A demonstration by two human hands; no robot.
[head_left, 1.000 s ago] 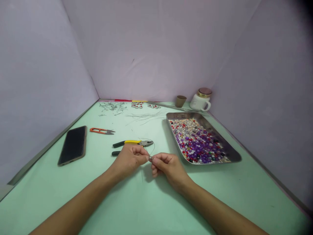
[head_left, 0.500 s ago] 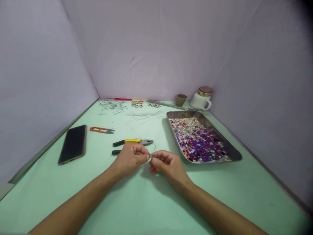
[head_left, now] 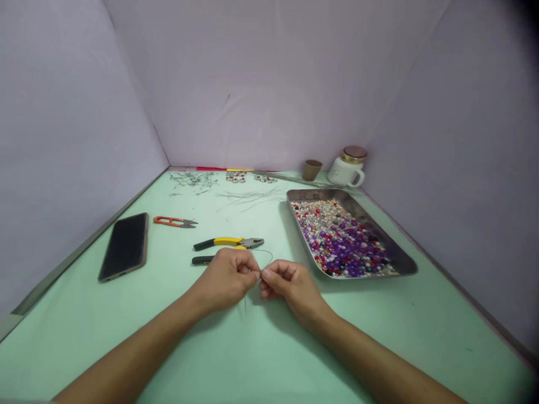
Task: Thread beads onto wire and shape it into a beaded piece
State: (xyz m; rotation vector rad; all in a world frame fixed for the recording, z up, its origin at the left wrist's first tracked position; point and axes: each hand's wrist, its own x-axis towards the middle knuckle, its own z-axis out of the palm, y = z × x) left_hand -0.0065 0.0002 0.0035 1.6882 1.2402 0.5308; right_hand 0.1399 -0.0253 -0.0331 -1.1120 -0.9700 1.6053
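Observation:
Both hands meet over the middle of the green table, fingertips nearly touching. My left hand [head_left: 231,276] pinches a thin wire [head_left: 270,255], whose loop rises above the fingers; one loose end hangs below the left hand. My right hand [head_left: 288,283] is closed in a pinch on the same wire, thumb against forefinger. Whatever sits right between the fingertips is too small to make out. Just behind my left hand lie pliers [head_left: 252,243] with yellow and black handles, partly covered by that hand.
Right of my hands stands a metal tray [head_left: 396,255] of mixed beads. A phone [head_left: 125,247] and orange thread snips [head_left: 174,222] lie left. Farther back are loose wires [head_left: 248,197], wire pieces [head_left: 193,180], beaded pieces [head_left: 236,177], a brown cup [head_left: 311,170] and a lidded white mug [head_left: 346,171].
The wire loop above the fingers has swung wider to the right, and a wire end now shows below my left hand. Both hands have dropped very slightly, still pinching.

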